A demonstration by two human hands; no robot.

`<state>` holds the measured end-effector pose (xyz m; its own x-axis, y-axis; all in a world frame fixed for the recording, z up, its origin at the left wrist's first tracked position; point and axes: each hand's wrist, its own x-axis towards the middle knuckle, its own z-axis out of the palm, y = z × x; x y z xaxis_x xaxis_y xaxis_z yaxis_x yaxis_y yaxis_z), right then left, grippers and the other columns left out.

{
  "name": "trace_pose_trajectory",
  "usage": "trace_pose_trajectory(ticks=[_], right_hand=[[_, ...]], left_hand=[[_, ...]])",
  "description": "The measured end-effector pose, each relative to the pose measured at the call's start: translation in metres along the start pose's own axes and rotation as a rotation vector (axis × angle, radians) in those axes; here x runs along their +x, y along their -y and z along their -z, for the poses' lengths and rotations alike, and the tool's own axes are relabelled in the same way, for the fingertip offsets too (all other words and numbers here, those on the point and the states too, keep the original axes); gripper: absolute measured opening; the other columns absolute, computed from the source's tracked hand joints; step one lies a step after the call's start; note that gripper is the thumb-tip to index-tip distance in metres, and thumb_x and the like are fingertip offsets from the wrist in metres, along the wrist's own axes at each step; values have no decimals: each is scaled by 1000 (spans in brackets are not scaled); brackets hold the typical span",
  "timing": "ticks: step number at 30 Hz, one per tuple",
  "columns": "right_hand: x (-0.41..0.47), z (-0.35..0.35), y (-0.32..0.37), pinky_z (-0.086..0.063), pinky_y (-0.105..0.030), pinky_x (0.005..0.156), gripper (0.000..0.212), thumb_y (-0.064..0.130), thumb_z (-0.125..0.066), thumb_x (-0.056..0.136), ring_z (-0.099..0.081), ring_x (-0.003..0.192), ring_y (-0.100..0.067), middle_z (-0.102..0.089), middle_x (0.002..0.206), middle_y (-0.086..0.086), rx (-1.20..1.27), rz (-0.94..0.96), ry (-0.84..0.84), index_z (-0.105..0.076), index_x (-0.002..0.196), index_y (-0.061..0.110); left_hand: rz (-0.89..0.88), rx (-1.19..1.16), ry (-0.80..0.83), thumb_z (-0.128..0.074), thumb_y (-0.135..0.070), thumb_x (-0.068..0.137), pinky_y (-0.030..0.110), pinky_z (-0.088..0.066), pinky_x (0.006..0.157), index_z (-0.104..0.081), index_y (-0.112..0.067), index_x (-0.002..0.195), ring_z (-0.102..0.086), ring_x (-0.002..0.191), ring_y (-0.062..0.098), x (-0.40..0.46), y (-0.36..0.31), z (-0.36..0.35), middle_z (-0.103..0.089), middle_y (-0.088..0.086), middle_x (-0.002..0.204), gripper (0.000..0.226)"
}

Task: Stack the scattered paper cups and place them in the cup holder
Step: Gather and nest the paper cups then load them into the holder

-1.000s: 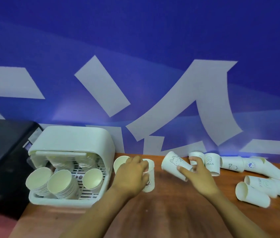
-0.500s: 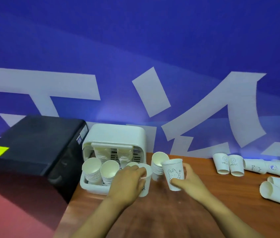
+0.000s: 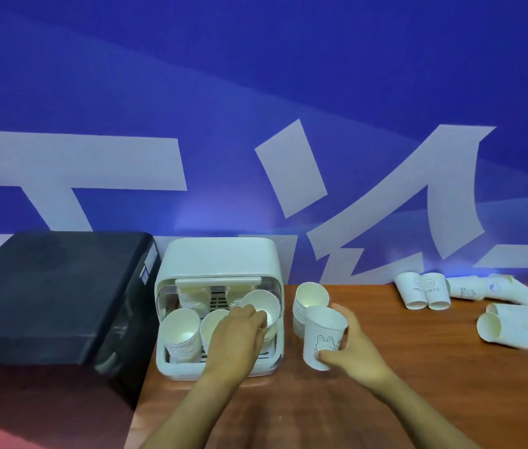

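- A white plastic cup holder with a rounded hood and an open front sits at the left end of a reddish-brown wooden table, against a blue wall with pale grey shapes.
- Inside the holder, stacks of white paper cups stand mouth up; the front left stack shows many nested rims.
- The left hand reaches into the holder's front right part, fingers curled around a tilted white cup whose open mouth faces the camera.
- The right hand grasps the bunny cup, a white paper cup with a line-drawn rabbit on its side, thumb at its base and fingers wrapped behind. This cup is upright, slightly tilted, just right of the holder.
- Directly behind it, touching or nearly so, a short stack of cups stands on the table.
- Far right, two cups printed "HELLO" stand upside down side by side, and beside them several more cups lie on their sides in a loose scatter.
- A black box-like machine sits left of the holder, a yellow label at its edge.
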<state>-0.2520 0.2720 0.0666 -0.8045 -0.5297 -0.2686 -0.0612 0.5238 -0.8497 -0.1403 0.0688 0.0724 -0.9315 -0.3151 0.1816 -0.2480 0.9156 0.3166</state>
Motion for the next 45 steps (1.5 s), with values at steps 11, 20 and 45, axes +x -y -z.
trace_pose_trajectory(ticks=[11, 20, 45], right_hand=[[25, 1, -12, -55, -39, 85, 94, 31, -78, 49, -65, 96, -20, -65, 108, 4, 25, 5, 73, -34, 131, 39], [32, -13, -13, -54, -31, 85, 87, 11, -80, 64, -62, 100, -11, -62, 112, 8, -10, 3, 85, -32, 132, 38], [55, -111, 1, -45, -36, 95, 87, 34, -75, 72, -42, 123, -25, -37, 132, -2, -399, 120, -132, -26, 143, 29]], left_hand=[[-16, 284, 278, -44, -11, 92, 36, -41, 78, -60, -14, 107, -55, 104, 29, 24, 3, -39, -61, 7, 109, 22], [-96, 372, 406, -44, -4, 89, 34, -39, 87, -60, -10, 111, -55, 106, 34, 18, 0, -38, -62, 13, 112, 28], [104, 32, -65, -57, -36, 73, 32, -51, 60, -64, -26, 99, -64, 79, 20, -33, 37, 23, -66, -9, 94, 29]])
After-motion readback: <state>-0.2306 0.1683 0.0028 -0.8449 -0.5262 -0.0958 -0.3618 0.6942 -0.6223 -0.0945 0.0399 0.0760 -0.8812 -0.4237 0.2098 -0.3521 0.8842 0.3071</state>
